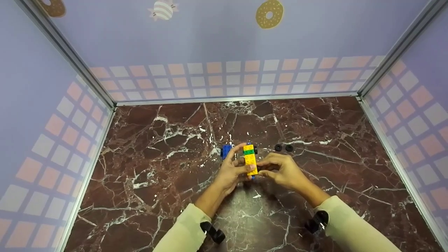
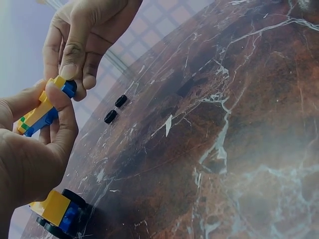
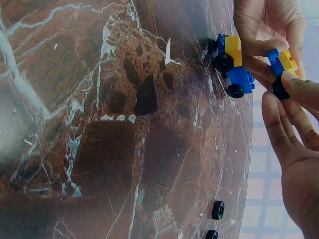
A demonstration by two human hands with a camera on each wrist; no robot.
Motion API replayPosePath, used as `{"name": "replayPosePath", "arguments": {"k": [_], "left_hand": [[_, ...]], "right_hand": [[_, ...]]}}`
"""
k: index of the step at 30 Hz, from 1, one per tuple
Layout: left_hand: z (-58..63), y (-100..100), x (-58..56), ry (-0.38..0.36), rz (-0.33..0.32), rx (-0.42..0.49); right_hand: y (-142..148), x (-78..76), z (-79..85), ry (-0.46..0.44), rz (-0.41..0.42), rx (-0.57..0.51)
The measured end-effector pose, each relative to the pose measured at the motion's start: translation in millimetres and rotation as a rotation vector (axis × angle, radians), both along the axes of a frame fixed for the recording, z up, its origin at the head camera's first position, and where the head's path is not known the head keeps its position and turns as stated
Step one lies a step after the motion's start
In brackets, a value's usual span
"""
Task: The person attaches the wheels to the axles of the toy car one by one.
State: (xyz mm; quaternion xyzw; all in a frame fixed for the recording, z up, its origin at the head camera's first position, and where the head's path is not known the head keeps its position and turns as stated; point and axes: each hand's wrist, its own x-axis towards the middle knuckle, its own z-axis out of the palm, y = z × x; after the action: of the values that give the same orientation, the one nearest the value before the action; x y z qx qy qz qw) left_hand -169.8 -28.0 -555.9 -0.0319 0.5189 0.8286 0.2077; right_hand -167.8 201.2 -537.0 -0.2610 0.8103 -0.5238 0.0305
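My left hand [image 1: 229, 171] grips a toy brick car [image 1: 250, 159] of yellow bricks with a green band and blue parts underneath, held above the table. One black wheel [image 1: 256, 149] sits at its far right side. My right hand [image 1: 281, 169] is at the car's near right side, where its thumb and fingers pinch another black wheel [image 3: 280, 89] against the blue part. Behind the left hand stands a second toy car [image 3: 232, 64], blue and yellow with black wheels, partly hidden by that hand in the head view.
Two loose black wheels, a left one [image 1: 278, 147] and a right one [image 1: 289, 148], lie on the dark red marbled table [image 1: 175, 175] beyond my right hand. Patterned lilac panels [image 1: 224, 42] enclose the table at the back and both sides.
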Motion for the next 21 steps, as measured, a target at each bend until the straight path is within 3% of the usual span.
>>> {"name": "replayPosePath", "arguments": {"k": [4,12,21], "left_hand": [[0.9,-0.1,0.5,-0.007,0.017,0.015],[6.3,1.4,2.0,-0.025,0.052,0.029],[7.1,5.2,1.5,-0.027,0.074,-0.005]], "right_hand": [[-0.9,-0.5,0.0,-0.012,-0.002,-0.003],[3.0,-6.6,1.0,0.056,-0.010,0.076],[0.3,-21.3,6.3,0.024,-0.185,0.057]]}}
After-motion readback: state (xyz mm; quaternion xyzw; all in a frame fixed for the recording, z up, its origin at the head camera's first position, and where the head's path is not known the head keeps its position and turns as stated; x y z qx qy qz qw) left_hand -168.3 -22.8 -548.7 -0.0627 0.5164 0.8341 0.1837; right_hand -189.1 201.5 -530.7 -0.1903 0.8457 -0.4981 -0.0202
